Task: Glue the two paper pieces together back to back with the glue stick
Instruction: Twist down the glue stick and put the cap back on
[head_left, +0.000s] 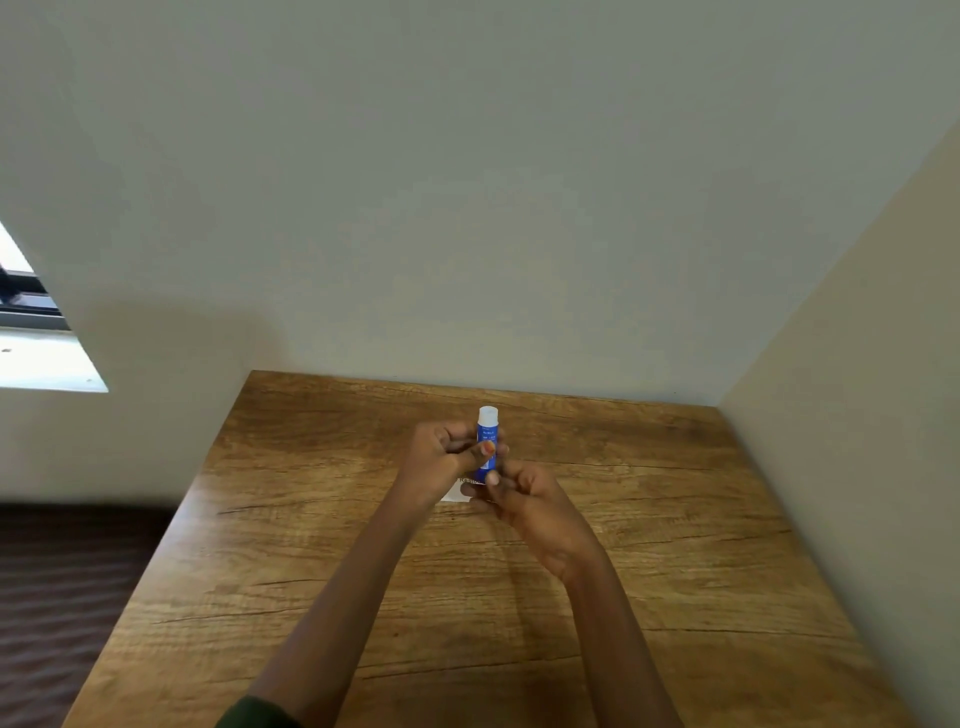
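1. A blue glue stick (487, 439) stands upright in the air above the far middle of the wooden table (519, 623), held between both hands. Its white cap (488, 414) is on and points up.
2. The left hand (444, 452) grips the tube's middle, fingers curled around it from the left and the thumb laid across the front of the label.
3. The right hand (524, 499) is just below and nearer the camera. Its thumb and fingertips pinch the bottom end of the tube, and the other fingers are loosely curled.
4. White paper (456, 491) lies flat on the table right under the hands, mostly hidden by them. Some dark print shows on it, but I cannot tell whether it is one piece or two.
5. A dark green sleeve (254, 714) shows on the left forearm at the bottom edge.
6. The table sits in a corner of pale walls (493, 208), with a window (31, 332) at far left.
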